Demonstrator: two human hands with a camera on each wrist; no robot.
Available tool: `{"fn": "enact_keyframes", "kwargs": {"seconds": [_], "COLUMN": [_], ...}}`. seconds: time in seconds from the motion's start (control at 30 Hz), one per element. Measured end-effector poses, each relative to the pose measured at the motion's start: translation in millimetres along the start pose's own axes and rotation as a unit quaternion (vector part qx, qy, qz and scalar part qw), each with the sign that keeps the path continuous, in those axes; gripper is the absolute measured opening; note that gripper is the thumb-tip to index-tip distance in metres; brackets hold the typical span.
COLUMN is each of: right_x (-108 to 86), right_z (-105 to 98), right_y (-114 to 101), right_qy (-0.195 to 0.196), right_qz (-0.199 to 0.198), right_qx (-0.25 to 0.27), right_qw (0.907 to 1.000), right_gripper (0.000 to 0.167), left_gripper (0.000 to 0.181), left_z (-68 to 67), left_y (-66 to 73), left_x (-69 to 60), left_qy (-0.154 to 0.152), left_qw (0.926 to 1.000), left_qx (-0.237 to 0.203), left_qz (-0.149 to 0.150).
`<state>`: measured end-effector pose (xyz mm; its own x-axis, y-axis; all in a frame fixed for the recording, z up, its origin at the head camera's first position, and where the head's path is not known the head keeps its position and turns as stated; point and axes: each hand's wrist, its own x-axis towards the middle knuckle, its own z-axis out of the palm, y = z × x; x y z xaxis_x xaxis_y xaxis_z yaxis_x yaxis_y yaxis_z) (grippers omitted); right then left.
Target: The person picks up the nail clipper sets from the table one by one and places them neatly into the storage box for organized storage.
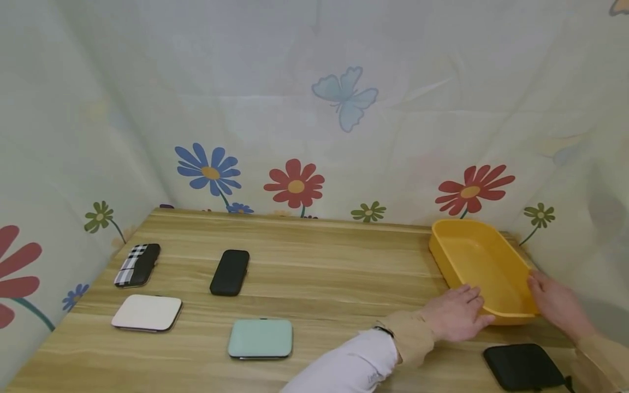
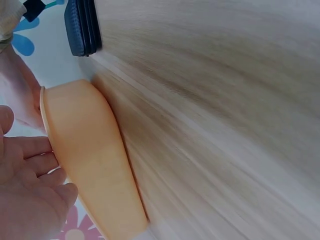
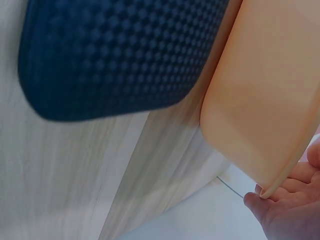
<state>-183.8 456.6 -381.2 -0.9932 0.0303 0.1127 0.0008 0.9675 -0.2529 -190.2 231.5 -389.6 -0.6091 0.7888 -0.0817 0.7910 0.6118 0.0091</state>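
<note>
An empty yellow plastic tray (image 1: 484, 262) stands on the table's right side, its walls close up in the left wrist and right wrist views. My left hand (image 1: 454, 314) rests across its near-left rim, fingers reaching the edge and thumb extended along the near end. In the left wrist view the left hand (image 2: 35, 185) shows its palm, fingers against the rim. On the opposite side my right hand (image 1: 562, 303) pinches the rim; the right wrist view has the right hand's (image 3: 290, 205) thumb outside and fingers inside. A black textured case (image 1: 523, 365) lies just in front of the tray.
On the wood table (image 1: 339, 267), toward the left, lie a checkered black-and-white case (image 1: 137, 266), a black case (image 1: 230, 273), a white case (image 1: 147, 313) and a mint-green case (image 1: 260, 338). A flower-printed curtain (image 1: 393, 147) closes off the back and sides.
</note>
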Motion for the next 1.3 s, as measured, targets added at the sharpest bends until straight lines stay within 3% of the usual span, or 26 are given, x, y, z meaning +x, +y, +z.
{"fn": "enact_keyframes", "kwargs": {"seconds": [0.5,0.73,0.97,1.3], "right_x": [10.3,11.3,14.7,18.7], "right_z": [5.9,11.2,14.1,16.8], "right_y": [-18.1,-25.1,-35.4,-45.8], "right_qy": [-0.025,-0.016,-0.004,-0.031], "right_qz": [0.008,-0.001,-0.016,-0.015], "right_qx": [0.005,0.018,-0.001,0.019], "right_qw": [0.9996,0.9997,0.9999,0.9992], "right_gripper": [0.052,0.051,0.047,0.051], "left_gripper": [0.052,0.053,0.053,0.054], "left_z": [1.8,2.6,0.8,0.7], "left_y": [-12.4,-15.1,-16.3,-13.6], "left_x": [-20.3,-27.1,-35.6,-48.2], "left_qy": [0.031,0.015,0.008,0.018], "left_qw": [0.9994,0.9998,0.9998,0.9984], "left_qx": [0.012,0.007,0.019,0.053], "left_qz": [0.014,0.008,0.002,0.001]}}
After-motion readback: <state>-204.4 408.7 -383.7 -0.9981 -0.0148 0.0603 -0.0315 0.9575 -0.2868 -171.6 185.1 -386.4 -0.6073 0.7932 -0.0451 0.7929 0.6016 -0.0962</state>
